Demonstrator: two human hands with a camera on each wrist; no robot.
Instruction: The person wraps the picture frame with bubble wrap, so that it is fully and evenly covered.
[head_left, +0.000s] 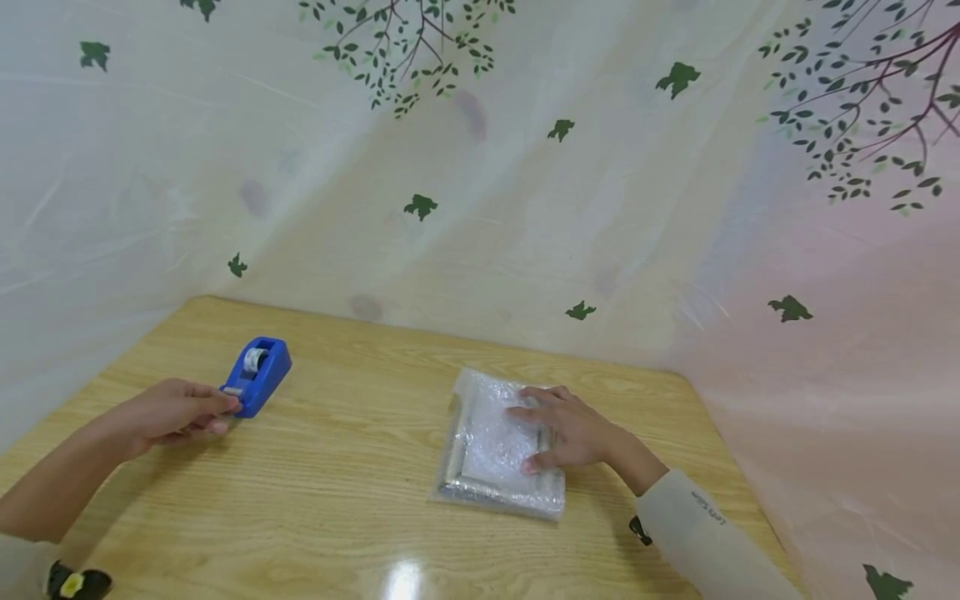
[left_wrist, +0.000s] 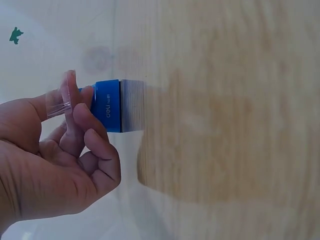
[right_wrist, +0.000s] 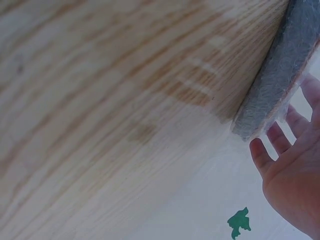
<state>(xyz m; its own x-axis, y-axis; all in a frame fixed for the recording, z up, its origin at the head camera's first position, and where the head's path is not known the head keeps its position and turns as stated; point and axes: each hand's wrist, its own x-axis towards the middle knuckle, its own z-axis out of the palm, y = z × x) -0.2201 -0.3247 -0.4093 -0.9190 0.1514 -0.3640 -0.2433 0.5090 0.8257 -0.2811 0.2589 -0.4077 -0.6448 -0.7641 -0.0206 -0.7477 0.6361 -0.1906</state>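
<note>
My left hand (head_left: 176, 412) is at the front end of a blue tape dispenser (head_left: 262, 387), which stands on the table at the left. Seen from the left wrist, a strip of clear tape (left_wrist: 58, 104) is pinched between thumb and forefinger, close to the dispenser (left_wrist: 111, 107). A flat rectangular frame in bubble wrap (head_left: 487, 450) lies right of the middle. Across its right side rests my right hand (head_left: 577, 429), fingers spread on the wrap. The right wrist view catches the fingers (right_wrist: 280, 137) along the package's edge (right_wrist: 275, 80).
Everything lies on a wooden table (head_left: 337, 467) with a light grain. Behind it and along both sides hangs a pale curtain (head_left: 495, 225) printed with green leaves and branches. Dark bands with a small ornament (head_left: 72, 585) sit near the cuffs.
</note>
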